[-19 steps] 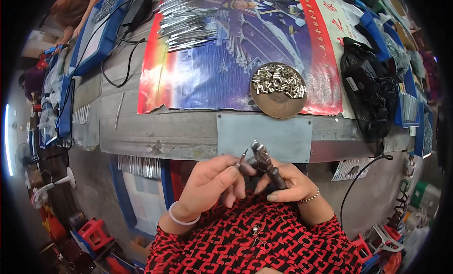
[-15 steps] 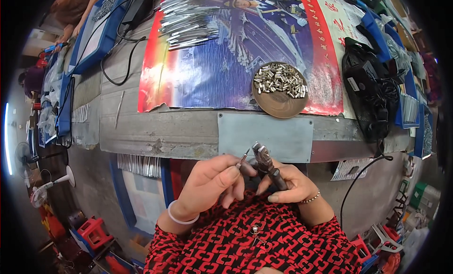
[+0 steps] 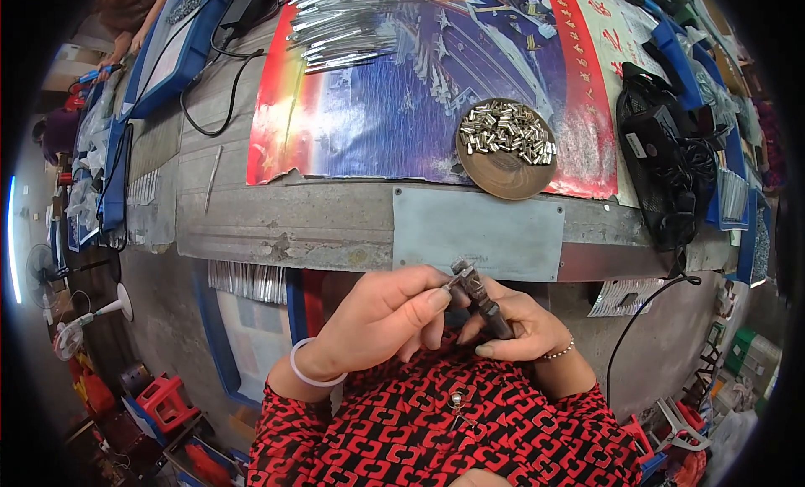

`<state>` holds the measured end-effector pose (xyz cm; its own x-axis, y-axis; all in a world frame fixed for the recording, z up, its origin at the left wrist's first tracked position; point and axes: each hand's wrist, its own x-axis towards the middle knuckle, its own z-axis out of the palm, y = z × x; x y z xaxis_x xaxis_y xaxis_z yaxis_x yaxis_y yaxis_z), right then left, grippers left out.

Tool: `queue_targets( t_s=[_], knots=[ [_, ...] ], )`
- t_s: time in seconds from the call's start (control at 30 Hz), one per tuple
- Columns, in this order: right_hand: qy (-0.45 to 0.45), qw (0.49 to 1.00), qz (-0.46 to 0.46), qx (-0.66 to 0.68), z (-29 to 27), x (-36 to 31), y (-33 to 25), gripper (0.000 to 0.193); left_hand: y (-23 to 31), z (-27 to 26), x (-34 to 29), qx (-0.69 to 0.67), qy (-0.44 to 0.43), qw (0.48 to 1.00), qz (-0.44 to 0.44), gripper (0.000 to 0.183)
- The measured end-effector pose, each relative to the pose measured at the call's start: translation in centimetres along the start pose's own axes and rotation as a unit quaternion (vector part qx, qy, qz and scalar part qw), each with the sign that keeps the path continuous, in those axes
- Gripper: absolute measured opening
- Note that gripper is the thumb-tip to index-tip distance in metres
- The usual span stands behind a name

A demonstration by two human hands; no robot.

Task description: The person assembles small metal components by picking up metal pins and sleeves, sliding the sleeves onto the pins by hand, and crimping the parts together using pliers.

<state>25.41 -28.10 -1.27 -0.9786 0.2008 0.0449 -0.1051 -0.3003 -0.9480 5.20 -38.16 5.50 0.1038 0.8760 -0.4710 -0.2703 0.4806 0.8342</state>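
Observation:
My right hand (image 3: 528, 323) is wrapped round a dark metal hand tool (image 3: 493, 315), which looks like pliers, its head tilted up and to the left. Thumb and fingers of my left hand (image 3: 381, 323) are pinched on a small slim metal piece (image 3: 454, 284), mostly hidden now, right against the tool's head. Beyond my hands stands a round brown dish (image 3: 511, 183) heaped with short shiny metal sleeves (image 3: 503, 135). Long thin metal rods (image 3: 340, 30) lie in a pile at the far left of the poster.
A colourful poster (image 3: 369, 135) covers much of the grey worktable (image 3: 335, 223). A grey plate (image 3: 478, 227) is fixed at the near edge. To the right sit a black mesh bag (image 3: 646, 160) and cable. Blue trays (image 3: 172, 76) flank the table. A person's arm (image 3: 151, 22) shows far left.
My left hand has brought the slim metal piece right and up against the tool's head. The piece's tip, plainly seen before, is now largely covered. The view has shifted slightly.

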Motion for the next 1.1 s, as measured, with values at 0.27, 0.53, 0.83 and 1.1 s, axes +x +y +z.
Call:
queue_targets(
  t_s=[0.27, 0.53, 0.83, 1.1],
  knots=[
    [0.025, 0.999, -0.011, -0.037, 0.1, -0.3, 0.4, 0.022, 0.7, 0.0, 0.3, 0.034, -0.006, 0.999, -0.019, 0.024],
    [0.030, 0.997, -0.011, -0.073, 0.4, -0.3, 0.2, 0.022, 1.1, -0.2, 0.4, 0.065, -0.008, 0.998, -0.026, 0.024],
    [0.049, 0.992, 0.011, -0.118, 0.8, -0.3, -0.4, 0.021, 1.2, -0.5, 0.3, 0.098, -0.006, 0.995, -0.014, 0.023],
    [0.036, 0.992, -0.003, -0.122, 0.5, -0.5, 0.1, 0.021, 1.3, -0.7, 0.2, 0.073, -0.027, 0.996, -0.048, 0.024]
  ],
)
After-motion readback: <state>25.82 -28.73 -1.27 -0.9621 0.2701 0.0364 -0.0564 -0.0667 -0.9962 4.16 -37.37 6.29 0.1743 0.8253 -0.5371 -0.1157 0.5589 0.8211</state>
